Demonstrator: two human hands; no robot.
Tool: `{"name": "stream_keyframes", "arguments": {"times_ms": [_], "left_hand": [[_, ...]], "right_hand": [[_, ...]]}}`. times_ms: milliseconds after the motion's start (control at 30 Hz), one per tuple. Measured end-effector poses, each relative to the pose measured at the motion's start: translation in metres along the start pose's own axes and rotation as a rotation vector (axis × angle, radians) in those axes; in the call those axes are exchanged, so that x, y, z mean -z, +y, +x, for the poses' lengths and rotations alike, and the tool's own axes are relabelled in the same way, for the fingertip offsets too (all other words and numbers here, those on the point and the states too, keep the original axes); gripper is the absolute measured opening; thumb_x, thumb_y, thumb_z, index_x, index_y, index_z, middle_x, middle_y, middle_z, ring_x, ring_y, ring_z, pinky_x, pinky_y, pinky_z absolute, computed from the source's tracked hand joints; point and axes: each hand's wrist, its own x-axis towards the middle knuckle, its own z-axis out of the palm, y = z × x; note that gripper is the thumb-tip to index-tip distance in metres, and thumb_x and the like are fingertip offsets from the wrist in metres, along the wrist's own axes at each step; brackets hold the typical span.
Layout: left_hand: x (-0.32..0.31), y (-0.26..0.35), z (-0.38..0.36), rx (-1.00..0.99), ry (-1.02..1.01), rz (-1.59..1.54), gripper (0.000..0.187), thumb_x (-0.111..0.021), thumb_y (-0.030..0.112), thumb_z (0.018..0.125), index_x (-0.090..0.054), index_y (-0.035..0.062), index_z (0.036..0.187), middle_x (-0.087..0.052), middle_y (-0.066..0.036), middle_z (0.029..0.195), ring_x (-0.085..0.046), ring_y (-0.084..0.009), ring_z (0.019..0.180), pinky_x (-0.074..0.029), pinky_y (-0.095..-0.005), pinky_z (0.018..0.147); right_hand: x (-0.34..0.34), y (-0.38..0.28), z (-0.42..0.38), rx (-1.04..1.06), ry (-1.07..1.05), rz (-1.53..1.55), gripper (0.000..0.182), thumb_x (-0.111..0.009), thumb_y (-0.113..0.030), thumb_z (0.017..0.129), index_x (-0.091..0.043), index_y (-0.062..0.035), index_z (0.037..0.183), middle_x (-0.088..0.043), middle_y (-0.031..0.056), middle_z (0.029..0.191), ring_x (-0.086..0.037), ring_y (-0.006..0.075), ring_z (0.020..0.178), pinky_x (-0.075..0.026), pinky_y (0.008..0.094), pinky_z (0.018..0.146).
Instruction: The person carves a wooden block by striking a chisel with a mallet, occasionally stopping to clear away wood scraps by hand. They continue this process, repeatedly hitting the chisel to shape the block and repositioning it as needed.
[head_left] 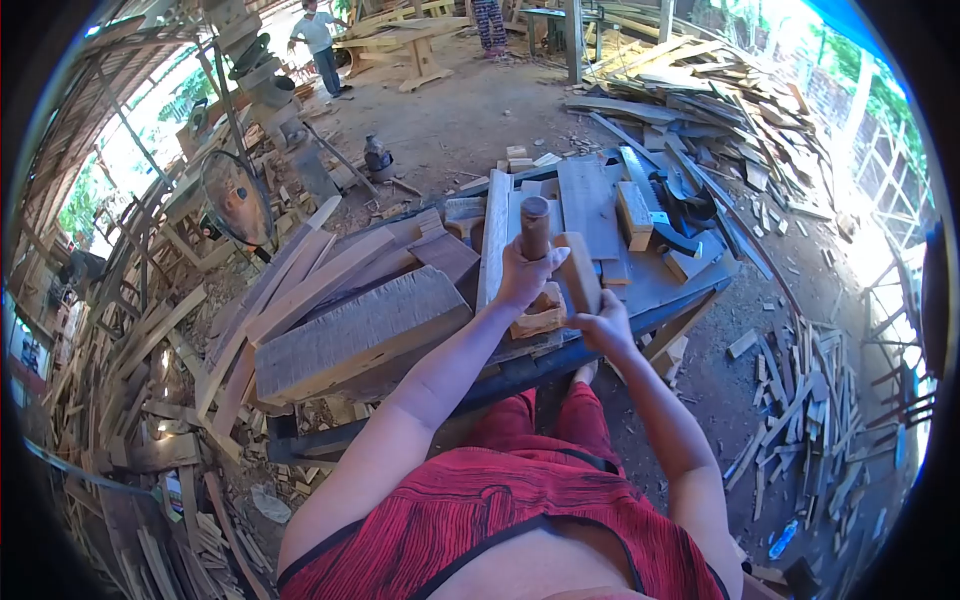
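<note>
My left hand (pixel 530 275) is closed around a dark brown round wooden piece (pixel 536 225), its flat end pointing up. My right hand (pixel 603 325) grips a flat, lighter wooden piece (pixel 578 270) near its lower end. The two pieces are held side by side above the workbench (pixel 690 290). Just below my hands lies a small orange-brown wooden block (pixel 540 318), partly hidden. Behind them are a wide board (pixel 588 205) and a long narrow strip (pixel 495 235) on the bench.
A thick beam (pixel 360 335) fills the bench's left part. A hand saw (pixel 640 180) and a wooden block (pixel 634 215) lie at the right. Scrap wood (pixel 800 400) litters the floor. A fan (pixel 237 197) stands at left; a person (pixel 320 45) stands far back.
</note>
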Motion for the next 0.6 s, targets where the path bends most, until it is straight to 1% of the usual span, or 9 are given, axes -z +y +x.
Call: {"name": "stream_keyframes", "arguments": {"times_ms": [33, 67, 100, 133, 167, 300, 367, 467, 600], "left_hand": [[0.001, 0.002, -0.002, 0.007, 0.012, -0.025, 0.018, -0.072, 0.009, 0.078, -0.056, 0.0072, 0.083, -0.057, 0.003, 0.071, -0.051, -0.0033, 0.059, -0.045, -0.0214, 0.056], [0.003, 0.004, -0.004, 0.010, 0.006, -0.020, 0.018, -0.072, 0.009, 0.078, -0.056, 0.0072, 0.083, -0.057, 0.003, 0.071, -0.051, -0.0033, 0.059, -0.045, -0.0214, 0.056], [0.004, 0.006, -0.006, -0.005, 0.010, -0.047, 0.018, -0.073, 0.009, 0.078, -0.055, 0.0087, 0.076, -0.055, 0.003, 0.065, -0.049, -0.0037, 0.054, -0.042, -0.0207, 0.051], [0.005, 0.009, -0.007, -0.021, 0.014, -0.075, 0.021, -0.073, 0.010, 0.078, -0.054, 0.0102, 0.070, -0.053, 0.004, 0.060, -0.048, -0.0041, 0.048, -0.038, -0.0200, 0.046], [0.007, 0.012, -0.009, -0.020, 0.007, -0.072, 0.021, -0.073, 0.010, 0.078, -0.054, 0.0102, 0.070, -0.053, 0.004, 0.060, -0.048, -0.0041, 0.048, -0.038, -0.0200, 0.046], [0.017, 0.011, -0.009, -0.040, 0.075, -0.068, 0.020, -0.072, 0.011, 0.078, -0.054, 0.0094, 0.071, -0.053, 0.002, 0.059, -0.049, -0.0057, 0.048, -0.039, -0.0204, 0.047], [0.019, 0.006, -0.007, -0.075, 0.130, -0.135, 0.019, -0.072, 0.010, 0.077, -0.054, 0.0090, 0.074, -0.053, 0.001, 0.059, -0.048, -0.0068, 0.046, -0.039, -0.0210, 0.046], [0.018, -0.001, -0.006, -0.089, 0.189, -0.156, 0.019, -0.072, 0.008, 0.078, -0.053, 0.0092, 0.075, -0.053, 0.001, 0.059, -0.048, -0.0072, 0.046, -0.039, -0.0210, 0.045], [0.013, -0.002, -0.010, -0.127, 0.237, -0.140, 0.020, -0.072, 0.006, 0.077, -0.051, 0.0095, 0.076, -0.052, 0.001, 0.059, -0.048, -0.0073, 0.045, -0.039, -0.0214, 0.043]], "right_hand": [[-0.009, 0.001, 0.004, -0.032, 0.001, -0.233, 0.058, -0.081, -0.030, 0.056, -0.054, 0.0011, 0.096, -0.063, 0.0134, 0.084, -0.063, 0.0253, 0.073, -0.049, 0.0349, 0.069], [-0.017, 0.001, 0.007, -0.064, 0.000, -0.466, 0.061, -0.080, -0.036, 0.055, -0.053, 0.0009, 0.094, -0.064, 0.0171, 0.085, -0.065, 0.0305, 0.075, -0.050, 0.0381, 0.072], [-0.023, 0.001, 0.007, -0.066, 0.004, -0.459, 0.061, -0.080, -0.036, 0.055, -0.053, 0.0009, 0.094, -0.064, 0.0171, 0.085, -0.065, 0.0305, 0.075, -0.050, 0.0381, 0.072], [-0.028, 0.001, 0.008, -0.045, 0.000, -0.548, 0.060, -0.081, -0.036, 0.055, -0.052, 0.0009, 0.092, -0.063, 0.0157, 0.080, -0.065, 0.0268, 0.074, -0.050, 0.0373, 0.069], [-0.031, 0.003, 0.009, -0.024, -0.003, -0.638, 0.059, -0.082, -0.035, 0.054, -0.052, 0.0008, 0.089, -0.062, 0.0143, 0.075, -0.064, 0.0231, 0.072, -0.050, 0.0364, 0.066], [-0.035, 0.030, 0.017, -0.033, 0.062, -0.564, 0.062, -0.083, -0.038, 0.052, -0.053, 0.0003, 0.089, -0.063, 0.0140, 0.077, -0.064, 0.0241, 0.073, -0.050, 0.0360, 0.067], [-0.030, 0.027, 0.019, -0.135, -0.029, -0.411, 0.068, -0.079, -0.047, 0.051, -0.055, 0.0008, 0.093, -0.064, 0.0226, 0.096, -0.063, 0.0342, 0.095, -0.048, 0.0396, 0.083], [-0.033, 0.031, 0.027, -0.192, 0.033, -0.411, 0.070, -0.080, -0.047, 0.051, -0.057, 0.0026, 0.094, -0.064, 0.0220, 0.097, -0.063, 0.0339, 0.095, -0.048, 0.0386, 0.083], [-0.033, 0.030, 0.027, -0.176, 0.047, -0.397, 0.072, -0.080, -0.047, 0.051, -0.057, 0.0043, 0.096, -0.065, 0.0211, 0.095, -0.064, 0.0329, 0.093, -0.048, 0.0378, 0.083]]}}
